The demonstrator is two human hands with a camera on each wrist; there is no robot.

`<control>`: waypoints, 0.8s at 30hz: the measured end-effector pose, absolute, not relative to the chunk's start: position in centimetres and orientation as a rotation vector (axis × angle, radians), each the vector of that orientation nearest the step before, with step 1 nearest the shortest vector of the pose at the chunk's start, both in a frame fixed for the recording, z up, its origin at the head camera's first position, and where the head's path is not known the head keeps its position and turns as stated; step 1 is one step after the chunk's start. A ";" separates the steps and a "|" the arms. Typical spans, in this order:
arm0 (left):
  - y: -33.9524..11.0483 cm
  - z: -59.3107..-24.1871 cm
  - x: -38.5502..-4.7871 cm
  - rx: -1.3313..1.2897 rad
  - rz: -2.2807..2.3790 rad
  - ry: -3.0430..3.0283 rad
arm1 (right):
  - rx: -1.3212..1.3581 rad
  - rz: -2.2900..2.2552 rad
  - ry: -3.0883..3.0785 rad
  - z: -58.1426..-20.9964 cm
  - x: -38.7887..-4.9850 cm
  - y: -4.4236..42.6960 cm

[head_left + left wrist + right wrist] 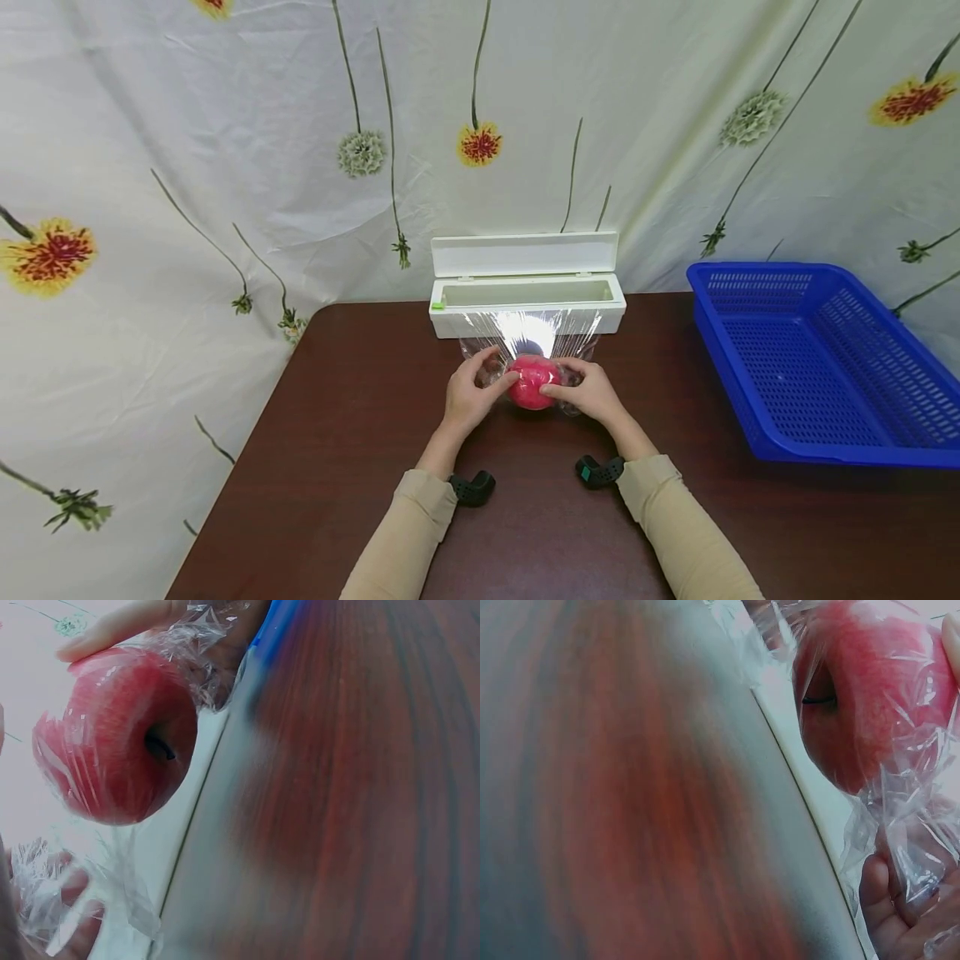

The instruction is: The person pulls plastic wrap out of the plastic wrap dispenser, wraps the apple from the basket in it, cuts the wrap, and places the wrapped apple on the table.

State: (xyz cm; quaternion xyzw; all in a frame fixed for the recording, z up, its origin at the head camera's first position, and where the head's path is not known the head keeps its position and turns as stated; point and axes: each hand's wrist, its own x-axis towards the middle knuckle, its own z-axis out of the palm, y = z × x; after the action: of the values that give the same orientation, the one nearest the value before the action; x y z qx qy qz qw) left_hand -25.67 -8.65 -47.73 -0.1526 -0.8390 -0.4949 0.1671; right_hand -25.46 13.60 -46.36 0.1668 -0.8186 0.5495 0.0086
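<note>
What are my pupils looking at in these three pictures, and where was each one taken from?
No machine here: these are a person's own bare hands. The wide picture comes from a camera worn on the head; the two close-ups come from cameras on the left and right wrists. The left hand and right hand together hold a red apple with clear cling film around it. The film reaches to a white cling-film dispenser, its lid raised, on a dark brown table. A blue plastic basket stands to the right.

head: above, forward-down, farther | both wrist views: near, facing shared apple (112, 742)
</note>
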 end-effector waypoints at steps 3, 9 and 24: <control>-8.8 -47.3 -25.7 -0.516 -1.356 -2.336 | 0.506 1.713 -2.557 -47.5 -26.2 13.8; -8.2 -46.0 -25.3 -0.786 -1.195 -2.369 | 0.474 1.679 -2.555 -47.9 -26.4 13.8; -7.7 -46.2 -25.1 -0.866 -1.075 -2.526 | 0.421 1.594 -2.591 -47.9 -26.2 13.4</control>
State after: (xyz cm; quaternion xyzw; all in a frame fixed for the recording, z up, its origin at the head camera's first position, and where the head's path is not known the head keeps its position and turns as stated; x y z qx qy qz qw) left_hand -25.07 -7.69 -46.21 -0.2983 -0.8699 -0.3702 0.1309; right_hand -26.24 13.43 -47.93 0.1369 -0.8432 0.5187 0.0352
